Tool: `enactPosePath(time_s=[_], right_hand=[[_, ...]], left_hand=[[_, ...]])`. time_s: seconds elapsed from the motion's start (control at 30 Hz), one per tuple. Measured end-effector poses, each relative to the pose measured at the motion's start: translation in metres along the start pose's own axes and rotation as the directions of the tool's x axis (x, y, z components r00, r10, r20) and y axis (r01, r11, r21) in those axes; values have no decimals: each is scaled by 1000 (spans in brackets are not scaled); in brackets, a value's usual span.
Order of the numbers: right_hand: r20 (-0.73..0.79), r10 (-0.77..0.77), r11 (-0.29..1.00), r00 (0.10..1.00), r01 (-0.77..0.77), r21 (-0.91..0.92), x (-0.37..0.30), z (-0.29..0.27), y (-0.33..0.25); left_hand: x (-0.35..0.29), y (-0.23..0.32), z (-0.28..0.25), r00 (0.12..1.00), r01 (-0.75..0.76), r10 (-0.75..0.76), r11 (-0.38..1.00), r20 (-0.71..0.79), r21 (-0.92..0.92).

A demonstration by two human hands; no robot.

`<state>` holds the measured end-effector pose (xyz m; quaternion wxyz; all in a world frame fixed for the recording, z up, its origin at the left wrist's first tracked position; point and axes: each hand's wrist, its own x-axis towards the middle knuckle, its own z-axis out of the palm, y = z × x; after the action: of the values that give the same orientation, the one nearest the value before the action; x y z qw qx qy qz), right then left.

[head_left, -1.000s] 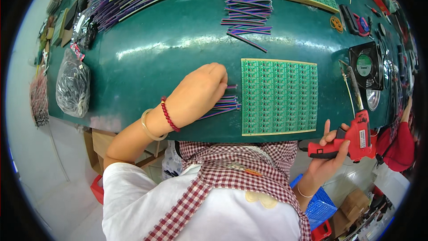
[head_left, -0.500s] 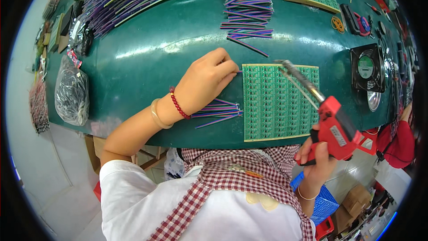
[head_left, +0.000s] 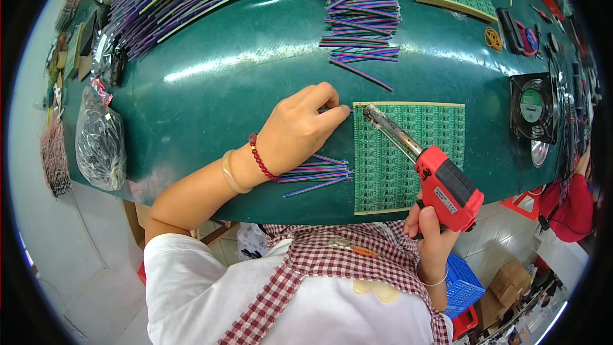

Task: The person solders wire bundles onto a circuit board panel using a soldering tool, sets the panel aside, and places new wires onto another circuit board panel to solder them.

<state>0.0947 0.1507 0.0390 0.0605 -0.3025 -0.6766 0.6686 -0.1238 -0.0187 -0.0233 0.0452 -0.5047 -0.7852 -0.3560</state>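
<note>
Circuit board (head_left: pixel 389 176) | beside left hand (head_left: pixel 303 121) pinching wire (head_left: pixel 352 111) | right hand (head_left: pixel 436 237) gripping soldering gun (head_left: pixel 445 186)

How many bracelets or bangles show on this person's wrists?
3: a red bead bracelet and a cream bangle around the left wrist, plus a thin pale bracelet around the right wrist. No others show.

Looks bright, lit seemingly from above. Glares in a broken white band across the green tabletop (head_left: pixel 185 121), beyond the left hand (head_left: pixel 308 118). Reads fairly sharp around that hand; far outside it, bends straight edges, softens detail and darkens to black.
</note>
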Motion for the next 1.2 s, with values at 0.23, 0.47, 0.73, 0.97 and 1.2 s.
enactPosePath(time_s=[0.23, 0.47, 0.73, 0.97, 1.2], right_hand=[[15, -35, 992, 999, 37, -125, 0, 1, 5], [-55, -26, 999, 998, 27, 24, -6, 2, 1], [6, -32, 999, 999, 32, -31, -7, -1, 7], [-13, -34, 991, 999, 32, -133, -7, 0, 12], [-44, -38, 999, 998, 37, -30, -10, 2, 5]], left_hand=[[0, 0, 0, 1000, -13, 13, 1000, 3, 20], [0, 0, 1, 1000, -22, 21, 999, 4, 36], [0, 1, 1, 1000, -20, 19, 999, 9, 42], [0, 2, 0, 1000, -17, 17, 999, 5, 33], [-1, 1, 0, 1000, -28, 28, 999, 6, 31]])
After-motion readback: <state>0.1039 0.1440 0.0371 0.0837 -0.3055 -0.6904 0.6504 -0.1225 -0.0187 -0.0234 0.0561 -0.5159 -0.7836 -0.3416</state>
